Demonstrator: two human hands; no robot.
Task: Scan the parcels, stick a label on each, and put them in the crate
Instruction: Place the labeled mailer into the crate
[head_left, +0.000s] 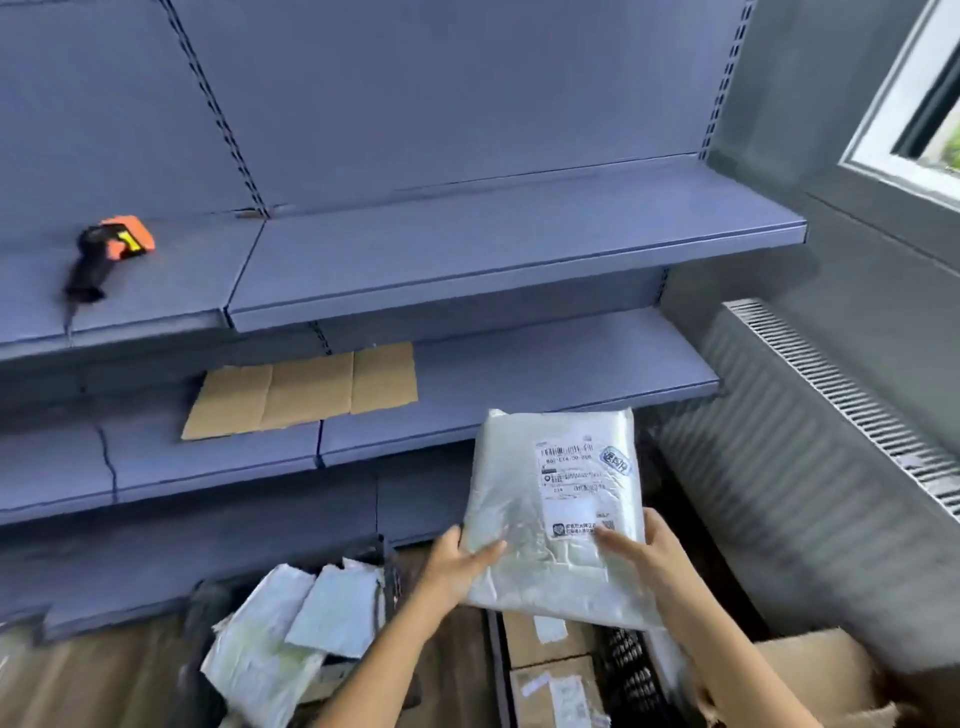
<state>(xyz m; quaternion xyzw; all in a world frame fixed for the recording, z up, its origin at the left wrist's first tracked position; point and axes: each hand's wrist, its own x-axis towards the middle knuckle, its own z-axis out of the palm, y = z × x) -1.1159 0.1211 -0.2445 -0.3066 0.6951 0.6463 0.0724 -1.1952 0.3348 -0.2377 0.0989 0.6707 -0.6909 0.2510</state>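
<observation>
Head view shows a white poly-bag parcel (550, 519) held just in front of the blue shelving (519, 249), level with its lower shelf, shipping label (576, 483) facing up. The left hand (457, 566) and right hand (649, 551) each pinch its near edge, thumbs on top and fingers beneath. The crinkled film looks soft, light and rather slippery, so it will likely sag; holding it at both sides seems wise. The scanner (109, 249) lies on the shelving's upper shelf.
</observation>
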